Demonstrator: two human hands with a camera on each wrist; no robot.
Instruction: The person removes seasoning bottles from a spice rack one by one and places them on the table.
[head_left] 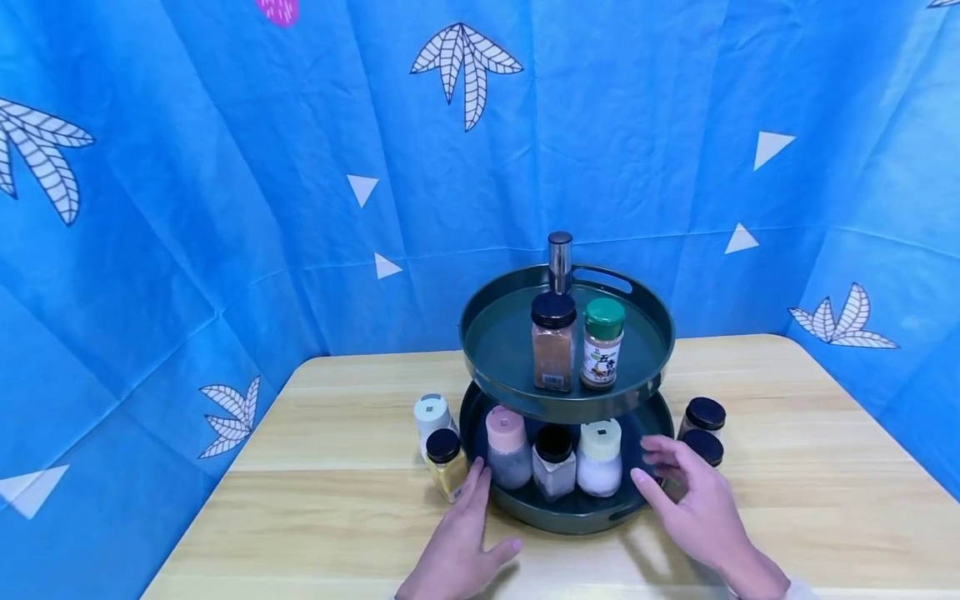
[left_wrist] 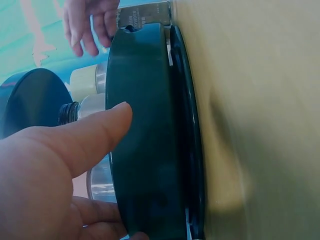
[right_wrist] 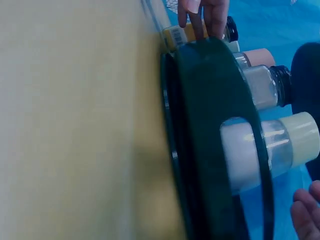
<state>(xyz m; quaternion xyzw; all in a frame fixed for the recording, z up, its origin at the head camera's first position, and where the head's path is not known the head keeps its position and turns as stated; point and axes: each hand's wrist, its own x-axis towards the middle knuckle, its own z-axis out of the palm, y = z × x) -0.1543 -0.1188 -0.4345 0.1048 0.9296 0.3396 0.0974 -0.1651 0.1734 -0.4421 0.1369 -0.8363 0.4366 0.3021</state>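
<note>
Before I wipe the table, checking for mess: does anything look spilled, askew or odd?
Nothing stands out: no spill shows on the visible table, and the jars on both tiers of the green rack stand upright.

We count room from above on the round dark-green upper tray (head_left: 498, 333), either side of the brown-filled black-capped jar (head_left: 553, 354) and green-capped labelled bottle (head_left: 602, 350); shiny metal post (head_left: 559, 265) behind them. The upper tray roofs the round dark-green lower tray's (head_left: 570, 523) back; pink-capped clear jar (head_left: 508, 454), black-capped clear jar (head_left: 554, 473) and cream-capped clear jar (head_left: 600, 462) crowd below. Yellow-filled black-capped jar (head_left: 447, 477) obstructs left, two black-capped jars (head_left: 703, 447) right. We mark front access between left hand (head_left: 461, 533) and right hand (head_left: 697, 508).
</note>
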